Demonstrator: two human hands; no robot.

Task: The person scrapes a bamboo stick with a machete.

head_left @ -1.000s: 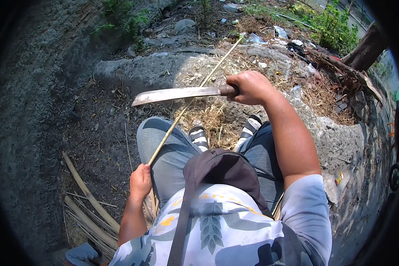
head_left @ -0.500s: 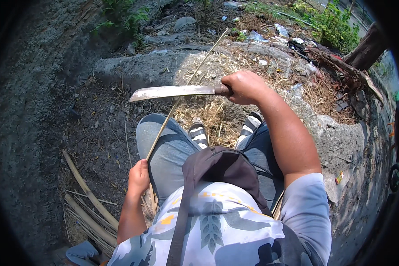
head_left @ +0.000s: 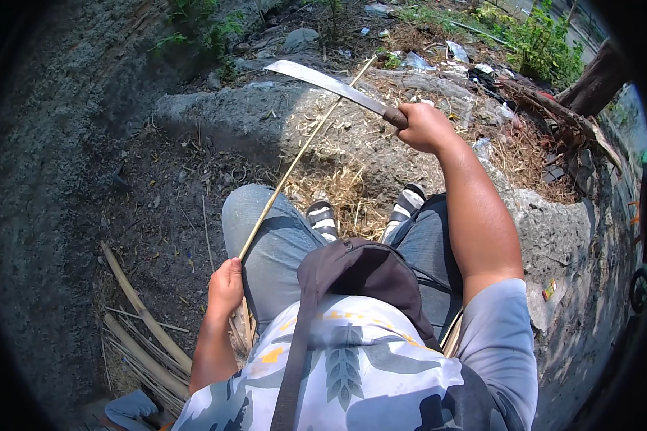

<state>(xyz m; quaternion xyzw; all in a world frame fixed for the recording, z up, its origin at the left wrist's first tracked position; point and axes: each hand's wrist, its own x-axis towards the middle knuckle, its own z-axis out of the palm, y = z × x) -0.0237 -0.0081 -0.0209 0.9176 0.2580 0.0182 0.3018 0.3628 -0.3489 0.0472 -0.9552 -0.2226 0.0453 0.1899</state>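
My left hand (head_left: pixel 226 287) is closed round the lower end of a long thin split-wood strip (head_left: pixel 286 178), which slants up and away to the right past my left knee. Gripped by its dark handle in my right hand (head_left: pixel 425 128) is a machete (head_left: pixel 327 81). Its long blade points to the far left and lies across the strip near the strip's far end. Whether the edge touches the strip I cannot tell. Pale shavings (head_left: pixel 345 194) lie on the ground around my sandalled feet.
Several cut poles and thin strips (head_left: pixel 140 302) lie at my left. A low concrete ledge (head_left: pixel 223 118) runs in front of my feet. Litter (head_left: pixel 456 50), dry stalks and a tree trunk (head_left: pixel 597 75) are at the far right. Another person's denim-clad leg (head_left: pixel 131 409) shows at lower left.
The machete has moved away from me along the strip toward its far end, its tip swinging up and right. My left hand has stayed in place, holding the strip.
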